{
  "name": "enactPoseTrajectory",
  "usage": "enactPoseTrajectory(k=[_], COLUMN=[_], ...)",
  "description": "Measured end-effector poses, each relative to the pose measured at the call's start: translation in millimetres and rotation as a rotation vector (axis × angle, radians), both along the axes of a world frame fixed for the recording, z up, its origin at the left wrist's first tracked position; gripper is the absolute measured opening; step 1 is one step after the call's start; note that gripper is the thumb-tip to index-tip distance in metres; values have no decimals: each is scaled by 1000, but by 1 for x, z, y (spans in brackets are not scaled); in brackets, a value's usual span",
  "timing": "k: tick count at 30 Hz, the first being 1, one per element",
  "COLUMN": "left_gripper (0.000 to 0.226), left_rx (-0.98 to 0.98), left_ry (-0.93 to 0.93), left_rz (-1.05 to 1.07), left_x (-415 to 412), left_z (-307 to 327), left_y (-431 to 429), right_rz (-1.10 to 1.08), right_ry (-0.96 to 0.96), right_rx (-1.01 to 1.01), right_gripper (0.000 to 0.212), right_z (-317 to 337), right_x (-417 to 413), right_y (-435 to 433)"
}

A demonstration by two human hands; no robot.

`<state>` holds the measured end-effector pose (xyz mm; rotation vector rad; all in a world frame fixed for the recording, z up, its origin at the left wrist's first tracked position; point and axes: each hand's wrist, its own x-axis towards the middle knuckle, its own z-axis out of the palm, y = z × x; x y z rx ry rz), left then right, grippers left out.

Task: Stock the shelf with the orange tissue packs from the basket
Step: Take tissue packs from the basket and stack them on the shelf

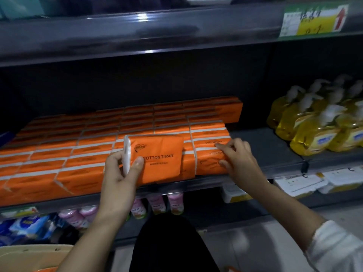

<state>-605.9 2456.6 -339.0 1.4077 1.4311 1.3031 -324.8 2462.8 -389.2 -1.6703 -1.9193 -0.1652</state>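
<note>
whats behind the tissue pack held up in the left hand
Behind the held tissue pack, gripped by the left hand, lie rows of orange packs on the shelf. The packs directly behind it are covered.

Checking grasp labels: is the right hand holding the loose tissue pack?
No, the left hand grips the pack; the right hand only touches the shelved packs.
</note>
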Motion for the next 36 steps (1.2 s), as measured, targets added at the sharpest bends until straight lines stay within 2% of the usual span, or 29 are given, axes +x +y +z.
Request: enactPoseTrajectory(k=[6,12,15,18,20,21,23,26,28,31,33,36], left_gripper=[46,35,39,43,46,45,42,37,32,24,25,35], left_rx=[-8,-33,-50,-34,-21,-19,-22,-26,-34,-26,19,162], left_ry=[-29,-68,-94,-65,-44,-45,-63,-79,-104,-96,-8,374], left_rz=[-81,-154,-186,-206,-215,-220,-236,-276,-314,-405,-461,-471], left_x=[15,32,41,52,58,61,66,78,91,111,121,130], left_z=[2,11,12,11,11,10,9,9,10,12,15,14], left_y=[4,5,6,6,6,6,8,12,13,18,26,47], right_rz=[-56,-44,-48,-11,2,-3,-34,79,203,238,186,95], right_ry=[-75,61,185,109,102,153,375,905,1145,1248,1314,1376], right_rx=[27,-17,-32,-54,-44,-28,-36,-193,-307,-300,-231,-90], right_gripper=[57,71,71,72,62,55,50,36,35,52,49,45], right_z=[-1,11,21,20,17,19,30,50,58,61,61,61], right_x=[4,5,2,-1,-2,-1,0,3,5,12,24,53], right_y=[1,-5,-7,-9,-13,-14,-18,-24,-29,-31,-28,-18])
